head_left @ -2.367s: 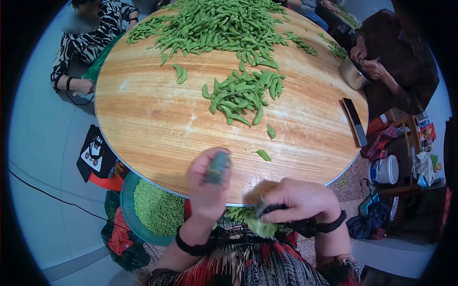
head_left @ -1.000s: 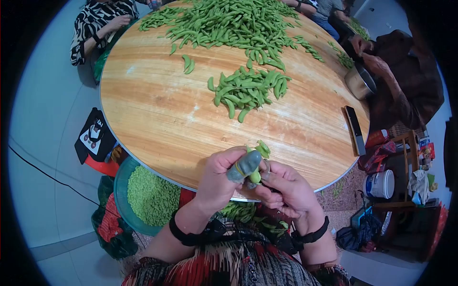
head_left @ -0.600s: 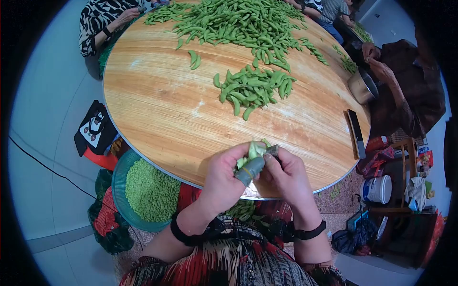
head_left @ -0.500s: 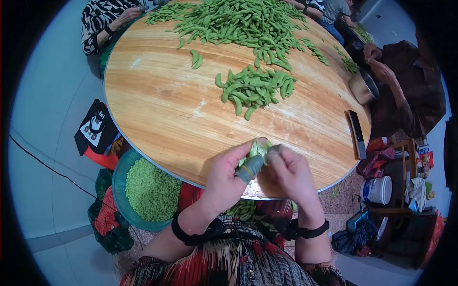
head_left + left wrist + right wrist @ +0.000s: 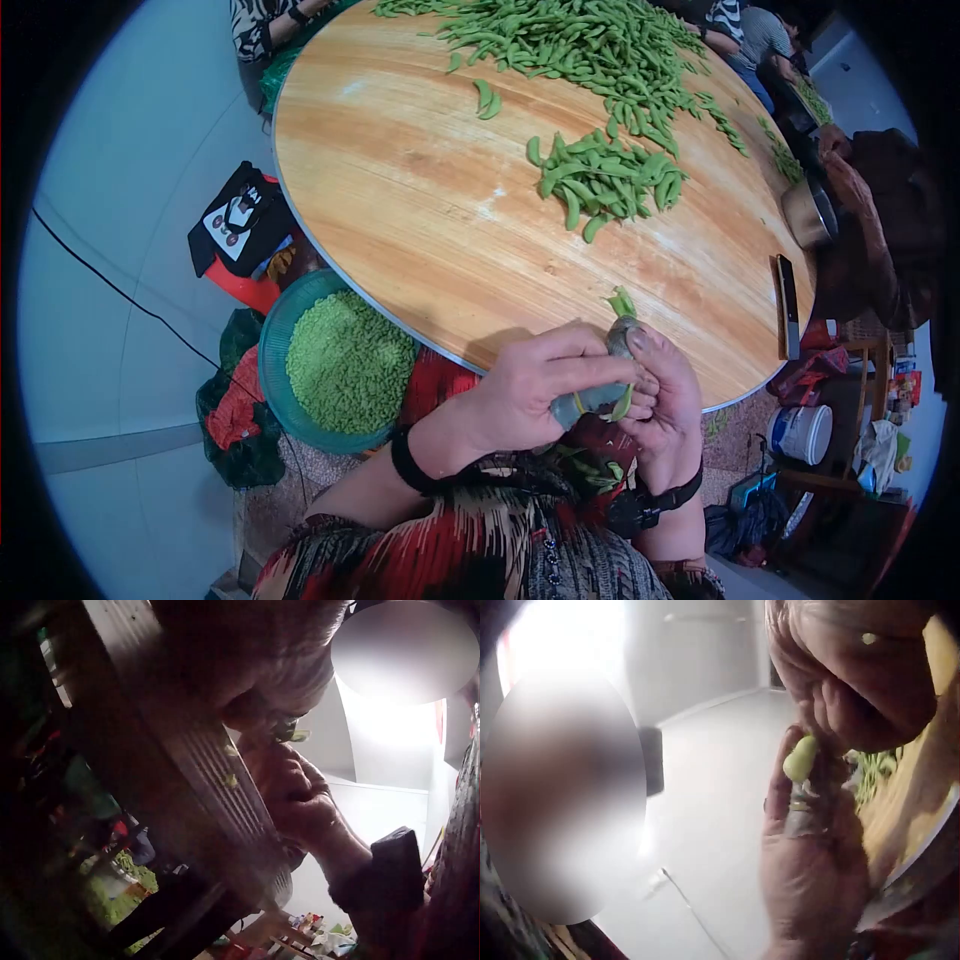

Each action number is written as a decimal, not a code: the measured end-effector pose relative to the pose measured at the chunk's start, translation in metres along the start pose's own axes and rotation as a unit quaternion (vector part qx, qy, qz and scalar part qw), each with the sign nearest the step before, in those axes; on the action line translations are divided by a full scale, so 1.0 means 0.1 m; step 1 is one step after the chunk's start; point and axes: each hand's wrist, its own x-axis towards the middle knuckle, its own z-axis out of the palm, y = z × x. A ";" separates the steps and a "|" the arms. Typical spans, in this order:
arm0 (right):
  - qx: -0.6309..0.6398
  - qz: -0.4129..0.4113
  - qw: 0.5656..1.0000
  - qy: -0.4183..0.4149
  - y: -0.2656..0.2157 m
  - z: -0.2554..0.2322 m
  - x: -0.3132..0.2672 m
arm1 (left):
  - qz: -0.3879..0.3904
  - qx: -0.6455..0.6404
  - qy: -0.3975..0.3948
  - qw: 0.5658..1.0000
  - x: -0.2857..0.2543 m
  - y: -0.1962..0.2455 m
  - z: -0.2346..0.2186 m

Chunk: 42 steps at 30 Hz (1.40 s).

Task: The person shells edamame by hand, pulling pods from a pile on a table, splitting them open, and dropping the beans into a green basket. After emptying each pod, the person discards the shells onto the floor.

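Note:
Over the table's near edge, my left hand (image 5: 530, 385), its thumb in a grey-green cover (image 5: 585, 403), meets my right hand (image 5: 665, 395). Between them both hands pinch green pods (image 5: 622, 302), partly hidden by the fingers. A pale green bean (image 5: 800, 758) shows at the fingertips of the left hand (image 5: 810, 862) in the right wrist view, beside the right hand (image 5: 855, 667). The left wrist view is dark; a bit of green (image 5: 300, 736) sticks out between the hands. Farther up the table lies a small heap of pods (image 5: 605, 180).
A large pod pile (image 5: 590, 45) covers the table's far side. Left of the table stands a teal basin (image 5: 275, 345) of shelled beans (image 5: 345, 365). A dark long object (image 5: 788, 305) and a metal pot (image 5: 808, 212) are at the right, near another person's arm.
The head view has turned, so the table sits farther right. My left hand has rolled over with its fingers across toward the right hand, and the two hands are closer together.

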 end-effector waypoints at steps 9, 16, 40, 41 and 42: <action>-0.231 -0.186 0.953 0.053 0.41 0.28 0.11 | -0.118 0.156 0.091 0.977 -0.30 0.20 -0.04; -0.430 -0.108 0.890 -0.102 -0.09 0.16 -0.04 | -0.260 0.001 0.286 0.922 -0.72 0.31 -0.52; -0.543 -0.188 0.818 -0.020 -0.34 0.11 0.02 | -0.375 -0.348 0.180 0.840 0.23 0.17 -0.02; -0.508 -0.197 0.837 -0.045 -0.28 0.08 0.00 | -0.424 -0.390 0.175 0.799 0.26 0.16 0.04; -0.508 -0.195 0.838 -0.047 -0.29 0.08 -0.04 | -0.424 -0.389 0.177 0.798 0.23 0.12 0.07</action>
